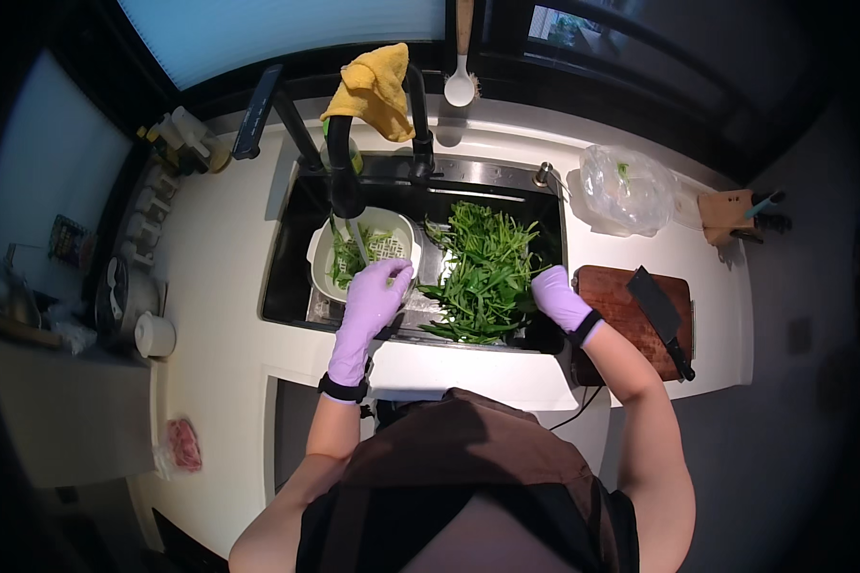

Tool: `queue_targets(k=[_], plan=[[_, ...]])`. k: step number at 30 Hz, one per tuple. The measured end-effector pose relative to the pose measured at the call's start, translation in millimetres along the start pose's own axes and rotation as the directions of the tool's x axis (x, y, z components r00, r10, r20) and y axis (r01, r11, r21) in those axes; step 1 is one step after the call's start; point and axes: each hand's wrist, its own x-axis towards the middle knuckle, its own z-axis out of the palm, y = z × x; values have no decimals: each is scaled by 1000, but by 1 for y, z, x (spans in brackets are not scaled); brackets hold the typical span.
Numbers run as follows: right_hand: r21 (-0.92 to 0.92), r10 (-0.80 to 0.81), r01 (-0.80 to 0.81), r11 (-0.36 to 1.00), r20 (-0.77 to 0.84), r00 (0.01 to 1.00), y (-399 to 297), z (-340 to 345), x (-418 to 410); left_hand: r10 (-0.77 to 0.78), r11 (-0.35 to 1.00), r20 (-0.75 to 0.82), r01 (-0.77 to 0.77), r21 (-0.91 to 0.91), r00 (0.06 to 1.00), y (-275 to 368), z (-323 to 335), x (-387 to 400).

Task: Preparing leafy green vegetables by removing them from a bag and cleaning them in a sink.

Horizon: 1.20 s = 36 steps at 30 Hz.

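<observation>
A black sink (279,286) holds a pale plastic colander (317,261) at its left and a large heap of leafy greens (484,276) at its right. Water runs from the black faucet (344,168) into the colander, where a smaller bunch of greens (347,254) lies. My left hand (380,290), in a purple glove, is over the colander's front right rim; its fingertips are close together, and whether they pinch anything is unclear. My right hand (559,294), gloved too, is curled at the heap's right edge, with a stem at its fingers.
Right of the sink, a cleaver (654,304) lies on a wooden cutting board (598,286). Behind are a clear plastic bag (627,190) and a knife block (724,215). A yellow cloth (376,89) hangs over the faucet. Packaged meat (184,444) rests on the left counter near a white lidded pot (155,335).
</observation>
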Motion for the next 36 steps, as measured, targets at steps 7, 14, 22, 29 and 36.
queue_targets(k=[7, 14, 22, 29, 36], plan=[[866, -19, -8, 500, 20, 1000, 69, -177, -72, 175, 983, 108, -167, -79, 979, 43, 11, 5], [990, -1, 35, 137, -35, 999, 66, -162, -79, 525, 851, 50, -525, -27, 850, 79, 48, 19], [991, -79, 135, 9, -133, 988, 65, -145, -73, 388, 918, 191, -396, 4, 902, 74, 67, 24], [900, 119, 103, 423, -169, 978, 65, -138, -71, 416, 898, 195, -435, 64, 888, 73, 81, 16], [873, 452, 194, -448, 35, 891, 35, -95, -31, 391, 915, 36, -392, 90, 920, 92, 92, 18]])
